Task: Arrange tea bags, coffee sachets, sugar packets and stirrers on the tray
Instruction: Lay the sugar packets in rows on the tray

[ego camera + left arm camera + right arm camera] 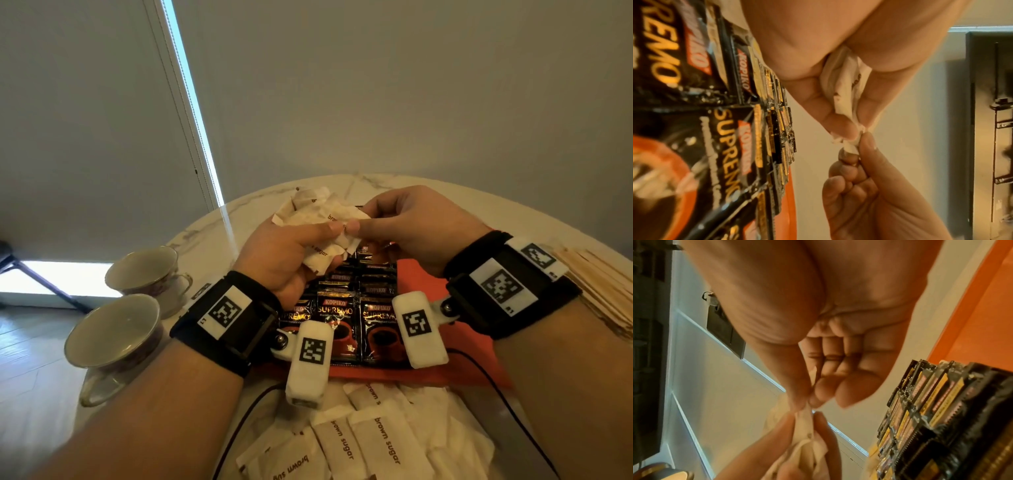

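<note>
We've got a marble table (pixel 212 246) against a grey wall, two cups (pixel 113 330) lower left. Mid-frame, our left hand (pixel 291 260) grips bunched sugar packets (pixel 320 214); right hand (pixel 411 222) pinches one, above coffee sachets (pixel 337 318) on the orange tray (pixel 472 346).

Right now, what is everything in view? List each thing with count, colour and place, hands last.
Sugar packets in hand: a bunch, count unclear, white, held above the tray.
Loose sugar packets: several, white with "brown sugar" print, on the table's near edge.
Coffee sachets: many, overlapping rows, black with orange and gold print, on the tray.
Tray: one, orange-red, table centre.
Stirrers: a pile, pale wood, right of the tray.
Cups: two, pale, at the table's left edge.
Table: one, white marble.
Cables: two, black, running from the wrist units.
Left hand: grips the bunch of packets.
Right hand: pinches one packet's corner at the bunch.
</note>
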### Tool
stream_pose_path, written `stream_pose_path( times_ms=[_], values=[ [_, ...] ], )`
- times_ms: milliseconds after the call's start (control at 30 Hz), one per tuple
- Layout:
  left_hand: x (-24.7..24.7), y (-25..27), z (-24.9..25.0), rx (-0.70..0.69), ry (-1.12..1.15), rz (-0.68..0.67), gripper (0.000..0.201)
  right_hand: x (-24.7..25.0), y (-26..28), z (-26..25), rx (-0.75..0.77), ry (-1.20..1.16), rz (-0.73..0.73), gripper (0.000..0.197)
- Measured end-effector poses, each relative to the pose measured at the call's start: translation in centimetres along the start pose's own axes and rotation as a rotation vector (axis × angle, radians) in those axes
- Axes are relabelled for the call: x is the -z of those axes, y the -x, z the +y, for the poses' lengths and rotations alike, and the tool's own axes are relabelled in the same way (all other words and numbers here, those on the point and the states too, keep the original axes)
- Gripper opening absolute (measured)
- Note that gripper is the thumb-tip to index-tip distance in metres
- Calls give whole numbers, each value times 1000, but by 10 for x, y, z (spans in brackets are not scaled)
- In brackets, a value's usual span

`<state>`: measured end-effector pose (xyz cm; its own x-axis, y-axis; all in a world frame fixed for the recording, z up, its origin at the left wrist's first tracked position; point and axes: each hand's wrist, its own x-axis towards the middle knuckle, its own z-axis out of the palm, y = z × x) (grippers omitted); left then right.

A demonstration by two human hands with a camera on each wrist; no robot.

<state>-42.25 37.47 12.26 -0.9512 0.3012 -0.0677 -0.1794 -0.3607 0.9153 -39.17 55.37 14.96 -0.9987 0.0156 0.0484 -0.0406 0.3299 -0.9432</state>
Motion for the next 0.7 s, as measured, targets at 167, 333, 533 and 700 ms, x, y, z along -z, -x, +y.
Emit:
stream_pose_path(
  times_ms=[167, 333, 533, 700],
  values=[
    [0, -3, 3, 55, 86, 65, 36, -1, -5, 0, 22, -98, 204, 23],
    [-1, -3, 0, 36, 109, 66, 34, -7, -3, 0, -38, -272, 102, 23],
    [3, -11, -2, 70, 132, 128, 25, 8, -12, 7, -70, -295, 241, 10],
    [7, -15, -2, 84, 122, 171, 20, 53, -46, 54, -273, -342, 472, 25]
  ],
)
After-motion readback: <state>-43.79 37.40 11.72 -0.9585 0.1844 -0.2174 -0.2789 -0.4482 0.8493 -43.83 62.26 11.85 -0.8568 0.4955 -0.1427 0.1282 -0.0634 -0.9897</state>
